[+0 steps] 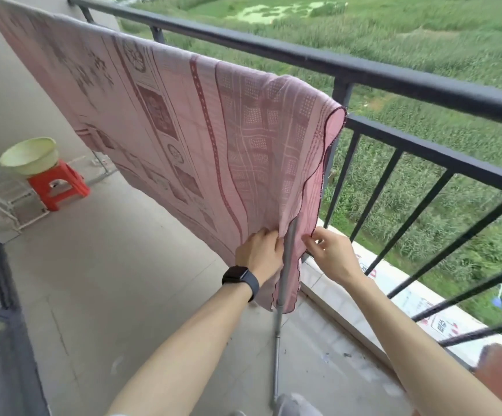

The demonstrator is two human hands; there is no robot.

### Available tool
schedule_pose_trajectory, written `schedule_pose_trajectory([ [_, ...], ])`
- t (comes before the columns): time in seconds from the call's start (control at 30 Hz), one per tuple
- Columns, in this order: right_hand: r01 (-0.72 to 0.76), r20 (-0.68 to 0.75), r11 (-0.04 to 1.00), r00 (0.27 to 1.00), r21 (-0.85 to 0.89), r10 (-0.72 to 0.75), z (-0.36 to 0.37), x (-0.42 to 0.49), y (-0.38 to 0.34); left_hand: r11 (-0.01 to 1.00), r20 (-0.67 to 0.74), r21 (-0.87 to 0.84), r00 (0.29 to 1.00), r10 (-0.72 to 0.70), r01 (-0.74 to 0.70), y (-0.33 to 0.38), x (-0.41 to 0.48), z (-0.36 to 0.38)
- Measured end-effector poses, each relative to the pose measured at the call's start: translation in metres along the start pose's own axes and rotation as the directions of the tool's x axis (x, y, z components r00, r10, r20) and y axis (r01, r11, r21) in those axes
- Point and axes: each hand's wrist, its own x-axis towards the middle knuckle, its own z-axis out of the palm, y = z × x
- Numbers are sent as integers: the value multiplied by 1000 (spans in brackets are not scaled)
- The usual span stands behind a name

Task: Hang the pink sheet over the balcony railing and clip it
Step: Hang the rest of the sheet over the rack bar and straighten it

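On my feed the pink sheet (183, 121) is already draped over a top bar that runs from the far left toward me, just inside the dark balcony railing (393, 76). Its near end bunches beside a railing post, and I cannot tell whether the cloth lies on the railing itself or on a separate drying bar. A grey metal pole (279, 319) stands from the floor up under the near end, so I'd judge a rack is carrying it. Both hands are low on the hanging near end, one on each side of that pole. The left hand (258, 250), with a dark watch (240, 279) on its wrist, has its fingers curled into a fold of cloth just left of the pole. The right hand (332, 255) pinches the scalloped edge between thumb and fingertips just to the right. I read that split grip as a way to spread the two layers apart and pull them down evenly, so the end hangs flat rather than gathered around the pole. No clip shows anywhere, in hand or on the sheet, so the hanging looks nearly done and the clipping not begun. The risk I'd watch is the loose near corner, which could slide off the bar. Far left, a pale green basin (29, 156) sits on a red stool (57, 187), well apart from the work.
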Motion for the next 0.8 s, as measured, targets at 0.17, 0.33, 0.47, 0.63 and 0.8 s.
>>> schedule_pose_trajectory([
  [0.17,33,87,995,996,-96,-24,-4,7,4,990,50,-104,994,-95,100,-3,-12,-3],
  [0.33,104,213,990,974,-93,-83,-2,15,21,887,23,-338,945,-325,314,5,-32,10],
  [0.47,187,280,981,945,-40,-169,-2,25,35,771,-74,-467,850,-522,433,18,-48,15],
  [0.63,225,343,973,911,53,-230,3,30,45,794,-148,-375,815,-561,478,29,-71,28],
  [0.8,217,372,970,895,113,-244,11,26,43,874,-224,-243,852,-473,421,55,-78,40],
])
